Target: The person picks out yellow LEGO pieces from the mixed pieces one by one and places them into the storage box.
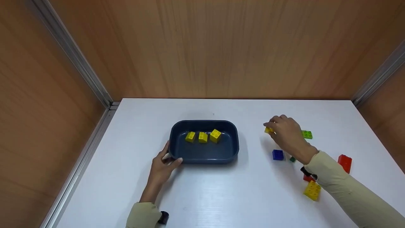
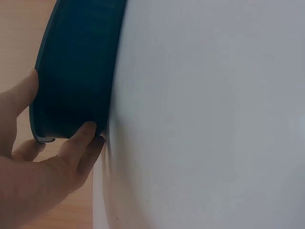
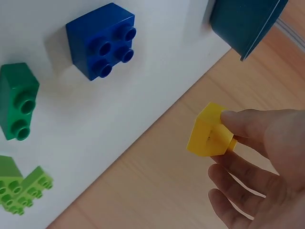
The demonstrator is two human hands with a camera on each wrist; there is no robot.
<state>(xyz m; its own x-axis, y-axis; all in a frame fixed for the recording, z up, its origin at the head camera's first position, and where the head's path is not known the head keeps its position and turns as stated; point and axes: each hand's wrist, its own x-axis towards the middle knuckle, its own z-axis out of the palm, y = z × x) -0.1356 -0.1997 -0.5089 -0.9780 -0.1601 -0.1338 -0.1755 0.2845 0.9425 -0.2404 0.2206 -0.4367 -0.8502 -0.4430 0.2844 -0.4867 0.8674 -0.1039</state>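
A dark blue tray (image 1: 205, 155) stands on the white table with three yellow toy bricks inside, among them a larger one (image 1: 215, 136) at the right. My left hand (image 1: 162, 167) grips the tray's near left corner, thumb at the rim and fingers at the side and base, as the left wrist view shows (image 2: 57, 162). Between thumb and fingers of my right hand (image 1: 288, 134) a small yellow brick (image 3: 208, 133) is pinched above the table, to the right of the tray. Below that hand lie a blue brick (image 1: 278, 155) and a partly hidden dark green brick (image 3: 18, 101).
Light green bricks (image 1: 307, 134) lie behind the right wrist. A red brick (image 1: 345, 163), another red one (image 1: 308, 178) partly covered by the sleeve, and a yellow brick (image 1: 312, 190) sit around the right forearm. Wooden panels (image 1: 221, 50) enclose the table's back and sides.
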